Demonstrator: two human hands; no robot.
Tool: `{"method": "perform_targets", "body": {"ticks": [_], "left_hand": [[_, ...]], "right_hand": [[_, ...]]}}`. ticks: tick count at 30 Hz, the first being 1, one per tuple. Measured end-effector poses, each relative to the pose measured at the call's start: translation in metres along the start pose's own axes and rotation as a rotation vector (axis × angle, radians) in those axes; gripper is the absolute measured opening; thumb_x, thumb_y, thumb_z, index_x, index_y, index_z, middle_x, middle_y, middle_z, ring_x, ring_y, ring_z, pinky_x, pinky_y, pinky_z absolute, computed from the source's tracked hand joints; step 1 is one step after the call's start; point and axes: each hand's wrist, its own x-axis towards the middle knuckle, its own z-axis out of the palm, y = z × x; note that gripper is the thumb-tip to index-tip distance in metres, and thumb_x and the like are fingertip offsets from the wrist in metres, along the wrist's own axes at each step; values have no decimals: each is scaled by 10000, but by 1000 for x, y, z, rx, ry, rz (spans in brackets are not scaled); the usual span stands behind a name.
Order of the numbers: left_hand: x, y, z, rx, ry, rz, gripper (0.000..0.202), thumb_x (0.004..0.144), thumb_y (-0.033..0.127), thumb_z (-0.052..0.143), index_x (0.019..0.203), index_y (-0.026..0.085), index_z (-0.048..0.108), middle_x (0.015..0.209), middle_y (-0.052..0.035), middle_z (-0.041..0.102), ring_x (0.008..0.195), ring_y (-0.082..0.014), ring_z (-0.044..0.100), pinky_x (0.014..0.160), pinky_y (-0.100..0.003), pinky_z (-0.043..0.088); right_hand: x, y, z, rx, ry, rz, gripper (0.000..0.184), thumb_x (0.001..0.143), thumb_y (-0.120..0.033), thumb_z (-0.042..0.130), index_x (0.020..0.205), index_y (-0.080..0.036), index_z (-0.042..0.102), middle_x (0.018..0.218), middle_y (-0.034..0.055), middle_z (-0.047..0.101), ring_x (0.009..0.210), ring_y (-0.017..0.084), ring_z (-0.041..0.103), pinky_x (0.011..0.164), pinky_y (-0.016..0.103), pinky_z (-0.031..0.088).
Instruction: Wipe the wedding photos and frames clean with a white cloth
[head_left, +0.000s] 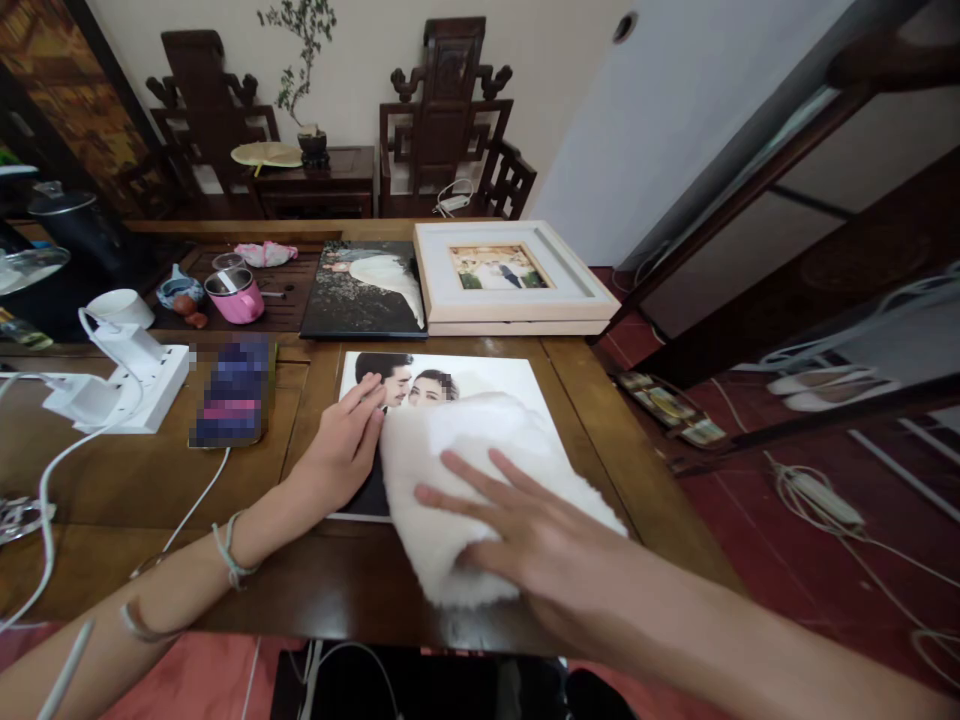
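Note:
A large photo print of a couple [480,377] lies flat on the wooden table [322,580] in front of me. My left hand [346,440] rests flat on the print's left edge, fingers stretched out. A fluffy white cloth [457,455] covers the lower right of the print. My right hand [517,540] lies on top of the cloth with fingers spread, pressing it down.
A white framed photo [510,275] and a dark photo print [366,288] lie further back. On the left are a white power strip [124,380] with cables, a phone [234,392], a pink cup [236,295] and a tea tray. Carved chairs stand behind.

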Motion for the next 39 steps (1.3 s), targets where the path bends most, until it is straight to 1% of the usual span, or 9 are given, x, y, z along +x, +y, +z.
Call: {"method": "perform_targets", "body": {"ticks": [7, 12, 15, 21, 24, 26, 30, 35, 39], "left_hand": [[-2, -4, 4, 55, -46, 55, 384, 949, 190, 376, 1301, 141, 521, 1413, -163, 506, 1365, -286, 414, 1089, -507, 394], [3, 3, -1, 74, -62, 39, 286, 937, 183, 391, 1088, 139, 630, 1156, -162, 635, 1120, -292, 601, 950, -452, 498], [3, 2, -2, 98, -57, 31, 262, 935, 199, 405, 1055, 150, 633, 1057, -143, 656, 1042, -282, 625, 914, -441, 510], [-1, -3, 0, 61, -79, 63, 372, 958, 199, 371, 1294, 112, 504, 1408, -181, 498, 1347, -286, 432, 1074, -490, 401], [-3, -3, 1, 80, -84, 21, 403, 963, 211, 368, 1348, 131, 458, 1461, -157, 452, 1391, -265, 375, 1114, -503, 355], [-4, -3, 1, 88, -81, 1, 404, 965, 210, 367, 1355, 153, 454, 1466, -134, 454, 1400, -243, 363, 1125, -491, 345], [-4, -2, 3, 69, -59, -7, 403, 964, 210, 363, 1351, 152, 457, 1462, -125, 462, 1407, -227, 349, 1131, -482, 339], [0, 1, 2, 53, -71, -48, 388, 953, 203, 366, 1317, 166, 493, 1451, -121, 474, 1387, -241, 383, 1125, -492, 343], [1, 2, 2, 48, -78, -62, 389, 950, 203, 360, 1314, 172, 492, 1454, -122, 464, 1381, -249, 390, 1123, -492, 338]], "right_hand": [[52, 54, -8, 67, 151, 318, 663, 652, 61, 388, 1255, -165, 546, 1375, 129, 546, 1423, 321, 232, 1104, 630, 241], [115, 60, -19, 199, 148, 251, 651, 704, 6, 387, 1325, -162, 483, 1376, 119, 547, 1410, 336, 271, 1100, 635, 198], [128, 57, -28, 181, 115, 191, 647, 674, 19, 374, 1276, -164, 523, 1307, 108, 598, 1356, 339, 364, 1075, 606, 249], [73, 82, -30, 200, 182, 172, 463, 695, -8, 389, 1071, -165, 607, 957, 60, 695, 932, 232, 629, 898, 400, 461], [31, 106, -21, 121, 240, 264, 533, 659, 11, 354, 1105, -162, 587, 919, 62, 692, 942, 259, 660, 978, 512, 425], [7, 111, -15, 85, 235, 316, 547, 637, 13, 359, 1111, -162, 570, 984, 84, 695, 1119, 298, 616, 1054, 585, 343], [-28, 72, 3, 58, 201, 328, 560, 615, 19, 367, 1088, -199, 572, 1335, 119, 575, 1418, 292, 233, 1109, 604, 271], [-49, -13, 24, 38, 191, 273, 468, 582, 5, 413, 893, -259, 641, 1476, 12, 440, 1434, 314, 153, 1102, 670, 222], [-46, -22, 20, 85, 117, 207, 526, 521, 22, 414, 920, -231, 645, 1494, 20, 409, 1433, 331, 147, 1101, 674, 221]]}}
